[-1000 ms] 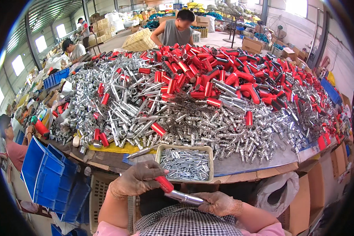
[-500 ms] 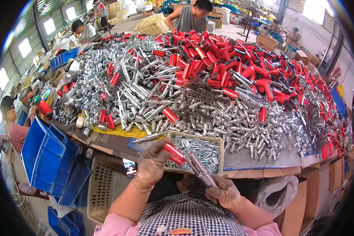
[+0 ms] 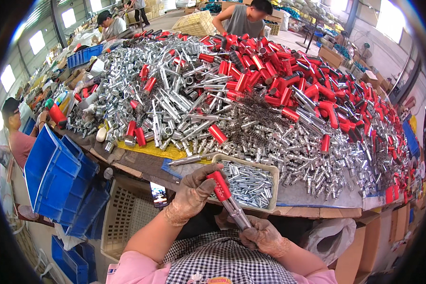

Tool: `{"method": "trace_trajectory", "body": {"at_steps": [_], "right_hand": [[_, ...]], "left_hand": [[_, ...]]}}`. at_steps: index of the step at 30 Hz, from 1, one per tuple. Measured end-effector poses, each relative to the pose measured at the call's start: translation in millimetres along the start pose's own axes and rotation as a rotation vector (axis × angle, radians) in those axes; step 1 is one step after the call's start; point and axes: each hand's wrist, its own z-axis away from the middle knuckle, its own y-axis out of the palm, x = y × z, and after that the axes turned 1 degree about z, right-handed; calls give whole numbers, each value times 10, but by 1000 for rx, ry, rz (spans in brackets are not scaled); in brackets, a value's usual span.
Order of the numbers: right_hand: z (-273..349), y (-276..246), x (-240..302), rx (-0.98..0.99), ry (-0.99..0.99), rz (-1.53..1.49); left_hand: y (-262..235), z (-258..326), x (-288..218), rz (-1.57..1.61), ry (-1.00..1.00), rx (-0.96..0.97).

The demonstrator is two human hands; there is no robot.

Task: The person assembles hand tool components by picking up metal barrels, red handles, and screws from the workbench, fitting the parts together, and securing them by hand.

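While the left hand held the red end of a tube-shaped tool, the right hand gripped its silver end, so the tool was slanted between them — in front of the chequered apron and near the beige tray of silver pins. Behind this tray, a large heap of red and silver parts lay upon the counter.
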Motion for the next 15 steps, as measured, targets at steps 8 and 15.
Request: {"method": "trace_trajectory", "body": {"at_steps": [8, 15], "right_hand": [[-154, 112, 69, 12, -38, -101], [-409, 68, 12, 68, 18, -99]], "left_hand": [[160, 119, 233, 144, -76, 66], [106, 295, 217, 10, -196, 60]]}}
